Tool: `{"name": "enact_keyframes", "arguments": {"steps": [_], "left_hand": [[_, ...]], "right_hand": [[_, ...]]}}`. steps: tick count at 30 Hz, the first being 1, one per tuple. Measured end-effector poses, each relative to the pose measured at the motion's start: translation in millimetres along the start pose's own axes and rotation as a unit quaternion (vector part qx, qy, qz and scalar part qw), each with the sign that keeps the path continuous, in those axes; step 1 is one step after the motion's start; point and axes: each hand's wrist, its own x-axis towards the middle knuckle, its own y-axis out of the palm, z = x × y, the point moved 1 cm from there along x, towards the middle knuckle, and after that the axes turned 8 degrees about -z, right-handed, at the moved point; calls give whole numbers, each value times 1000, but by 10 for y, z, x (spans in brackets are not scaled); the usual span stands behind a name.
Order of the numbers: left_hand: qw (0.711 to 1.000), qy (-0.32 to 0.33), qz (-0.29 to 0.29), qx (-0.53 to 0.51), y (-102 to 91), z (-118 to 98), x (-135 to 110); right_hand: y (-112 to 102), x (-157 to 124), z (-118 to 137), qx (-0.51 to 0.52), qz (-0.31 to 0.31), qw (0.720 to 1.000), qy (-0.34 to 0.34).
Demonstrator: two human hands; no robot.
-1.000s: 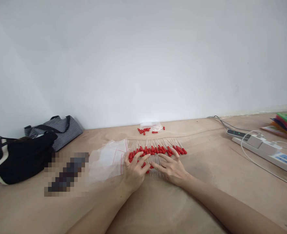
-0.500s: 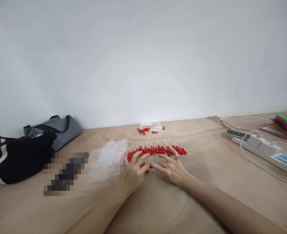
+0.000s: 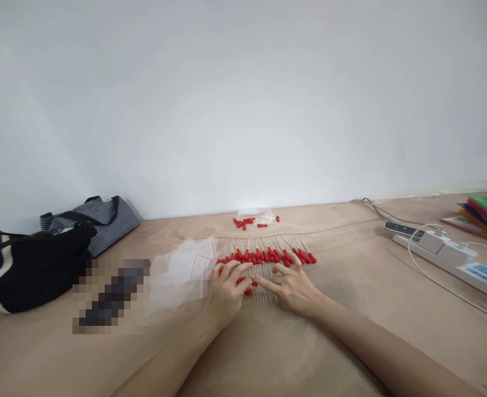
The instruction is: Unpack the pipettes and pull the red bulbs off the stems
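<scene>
My left hand [image 3: 226, 286] rests over the left part of a group of droppers, its fingers bent and slightly apart. Red rubber bulbs [image 3: 248, 292] show under and beside its thumb. My right hand [image 3: 293, 285] lies across the clear glass tubes [image 3: 263, 295], index finger stretched toward the left thumb and the other fingers bent. The two hands almost meet at their fingertips. Just beyond them runs a row of droppers with red bulbs [image 3: 274, 255], tubes pointing toward the wall. What lies beneath my palms is hidden.
Clear zip bags [image 3: 183, 270] with red lines lie to the left. Loose red bulbs [image 3: 243, 222] and a small clear bag [image 3: 255, 213] sit near the wall. Farther left are a black bag [image 3: 41, 270] and a striped bag [image 3: 113, 223]. A power strip [image 3: 454, 262] with cables stands right.
My left fingers have drawn in and bent more. The right fingers have curled back slightly while the index finger stays stretched out. The dropper row looks unmoved.
</scene>
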Motion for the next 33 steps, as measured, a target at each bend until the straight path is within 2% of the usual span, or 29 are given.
{"name": "enact_keyframes", "arguments": {"steps": [4, 7, 9, 14, 18, 28, 33], "left_hand": [[996, -89, -10, -6, -72, 229, -6], [983, -162, 46, -79, -85, 345, -18], [971, -191, 83, -117, -75, 384, -35], [954, -244, 132, -112, -103, 479, -70], [912, -334, 224, -86, -178, 524, -39], [857, -407, 283, -142, -226, 478, -61], [843, -426, 297, -141, -210, 527, -114]], "right_hand": [[-1, -74, -113, 5, -33, 994, 108], [27, -86, -136, 27, -37, 984, 174], [57, -68, -115, 30, -16, 980, 198], [143, -38, -57, 14, 81, 967, 242], [205, -50, -32, 50, 128, 951, 276], [234, 6, 87, 114, 103, 938, 312], [223, 7, 157, 142, 80, 933, 320]]}}
